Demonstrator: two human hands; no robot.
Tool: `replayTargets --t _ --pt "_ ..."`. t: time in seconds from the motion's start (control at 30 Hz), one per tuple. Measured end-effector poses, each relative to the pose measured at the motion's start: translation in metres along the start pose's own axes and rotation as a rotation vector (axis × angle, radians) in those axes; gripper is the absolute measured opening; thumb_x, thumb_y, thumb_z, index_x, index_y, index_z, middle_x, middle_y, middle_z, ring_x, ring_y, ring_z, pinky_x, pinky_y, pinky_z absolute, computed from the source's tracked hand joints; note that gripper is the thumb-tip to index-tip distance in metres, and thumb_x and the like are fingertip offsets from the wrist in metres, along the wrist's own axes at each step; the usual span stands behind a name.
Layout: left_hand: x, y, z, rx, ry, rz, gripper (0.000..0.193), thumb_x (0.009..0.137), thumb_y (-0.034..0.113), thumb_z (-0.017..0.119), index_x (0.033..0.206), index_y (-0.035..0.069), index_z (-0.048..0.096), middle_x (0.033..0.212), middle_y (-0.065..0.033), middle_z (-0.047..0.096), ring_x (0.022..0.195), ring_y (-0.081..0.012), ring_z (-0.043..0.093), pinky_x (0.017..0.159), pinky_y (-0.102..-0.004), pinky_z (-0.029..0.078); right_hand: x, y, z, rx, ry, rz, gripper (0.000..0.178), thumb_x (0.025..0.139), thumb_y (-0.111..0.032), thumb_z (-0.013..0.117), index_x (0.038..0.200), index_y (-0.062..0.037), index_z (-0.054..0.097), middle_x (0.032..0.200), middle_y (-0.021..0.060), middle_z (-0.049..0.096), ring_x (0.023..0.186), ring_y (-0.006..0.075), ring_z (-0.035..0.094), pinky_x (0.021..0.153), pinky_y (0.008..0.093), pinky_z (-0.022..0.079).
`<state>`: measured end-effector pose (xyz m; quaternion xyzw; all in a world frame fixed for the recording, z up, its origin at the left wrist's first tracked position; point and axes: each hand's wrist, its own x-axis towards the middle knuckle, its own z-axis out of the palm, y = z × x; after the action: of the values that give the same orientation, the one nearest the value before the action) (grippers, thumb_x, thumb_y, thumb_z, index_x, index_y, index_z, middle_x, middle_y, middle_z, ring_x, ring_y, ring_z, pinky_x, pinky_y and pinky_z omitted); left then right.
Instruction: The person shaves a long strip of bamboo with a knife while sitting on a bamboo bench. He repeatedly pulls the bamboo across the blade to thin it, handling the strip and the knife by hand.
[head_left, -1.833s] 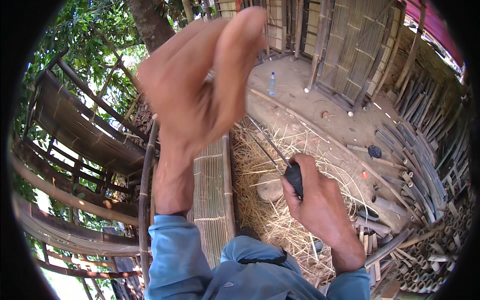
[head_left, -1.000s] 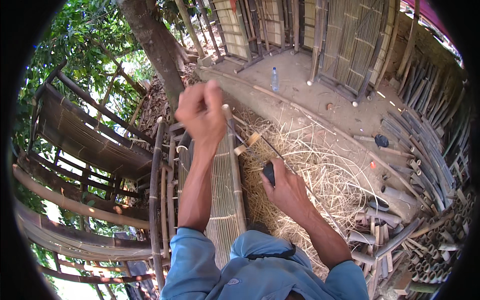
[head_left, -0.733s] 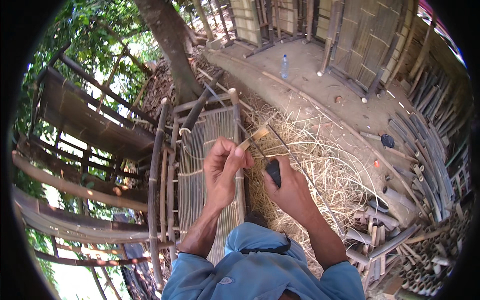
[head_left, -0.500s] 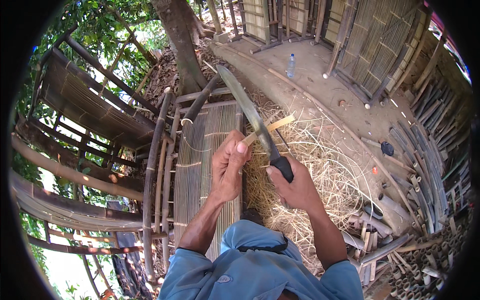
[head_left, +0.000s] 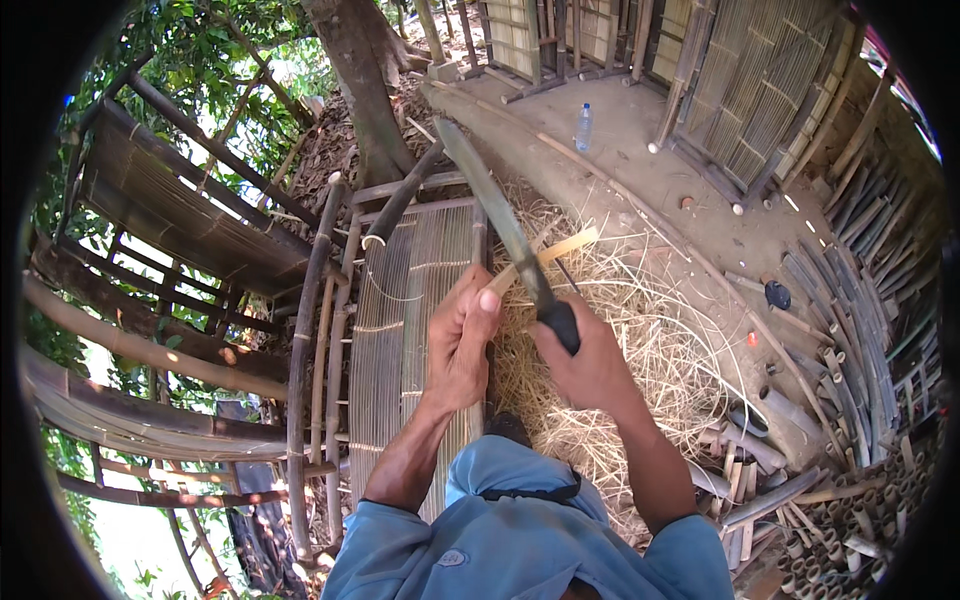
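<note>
My left hand (head_left: 463, 335) is closed around one end of a flat, pale bamboo strip (head_left: 572, 243), its thumb pressed on top. The strip sticks out to the upper right. My right hand (head_left: 588, 358) grips the black handle of a long machete (head_left: 492, 200), whose blade points up and to the left. The blade crosses over the strip just beyond my left thumb, and the strip's far end shows on the other side. Whether the edge bites into the strip cannot be made out. Beneath my hands lies a heap of thin bamboo shavings (head_left: 630, 350).
A slatted bamboo bench (head_left: 385, 290) runs along my left, with a dark bamboo tube (head_left: 403, 195) at its far end. Split bamboo lengths (head_left: 835, 310) and cut bamboo pieces (head_left: 850, 530) are piled at the right. A water bottle (head_left: 583, 128) stands on the ground ahead.
My right hand and the machete have shifted slightly left and up, so the blade crosses the strip a little differently. My left hand has moved slightly right, still holding the strip.
</note>
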<state>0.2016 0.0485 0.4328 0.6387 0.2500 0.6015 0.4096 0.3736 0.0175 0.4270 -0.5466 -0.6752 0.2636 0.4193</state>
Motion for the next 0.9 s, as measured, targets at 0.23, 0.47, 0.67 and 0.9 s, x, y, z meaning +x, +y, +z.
replayTargets --t 0.23,0.47,0.67,0.9 --pt "0.003 -0.002 0.009 0.013 -0.001 -0.011 0.042 0.109 0.029 0.048 0.075 0.004 0.044 0.080 0.0003 0.035 0.072 -0.0100 0.031 0.065 -0.0275 0.028 -0.011 -0.009 -0.009 0.005 0.082 -0.101 0.040 0.092 -0.016 0.072 0.120 0.0028 0.049 0.077 0.0232 0.065 0.067 0.0396 0.071 0.053 0.0429 0.054" --pt "0.006 0.006 0.016 0.079 0.015 -0.021 0.040 0.109 0.025 0.047 0.075 0.004 0.044 0.079 0.0002 0.036 0.072 -0.0103 0.032 0.065 -0.0282 0.029 -0.018 -0.015 -0.007 -0.124 0.142 -0.197 0.041 0.092 -0.017 0.071 0.118 0.0041 0.048 0.080 0.0265 0.066 0.066 0.0432 0.070 0.054 0.0447 0.057" --pt "0.003 -0.009 0.022 0.059 0.023 0.018 0.042 0.108 0.026 0.047 0.073 0.004 0.043 0.079 0.0005 0.035 0.073 -0.0106 0.032 0.066 -0.0286 0.029 0.005 0.015 -0.017 -0.057 -0.004 0.003 0.030 0.096 -0.018 0.065 0.110 0.0024 0.048 0.070 0.0274 0.063 0.062 0.0451 0.067 0.050 0.0467 0.052" --pt "0.002 -0.008 0.024 0.070 0.006 -0.036 0.043 0.108 0.029 0.048 0.074 0.003 0.045 0.079 0.0005 0.034 0.073 -0.0107 0.031 0.066 -0.0280 0.028 -0.014 0.001 -0.020 0.003 0.143 -0.123 0.036 0.093 -0.014 0.070 0.118 0.0022 0.050 0.074 0.0208 0.066 0.067 0.0312 0.073 0.055 0.0405 0.056"
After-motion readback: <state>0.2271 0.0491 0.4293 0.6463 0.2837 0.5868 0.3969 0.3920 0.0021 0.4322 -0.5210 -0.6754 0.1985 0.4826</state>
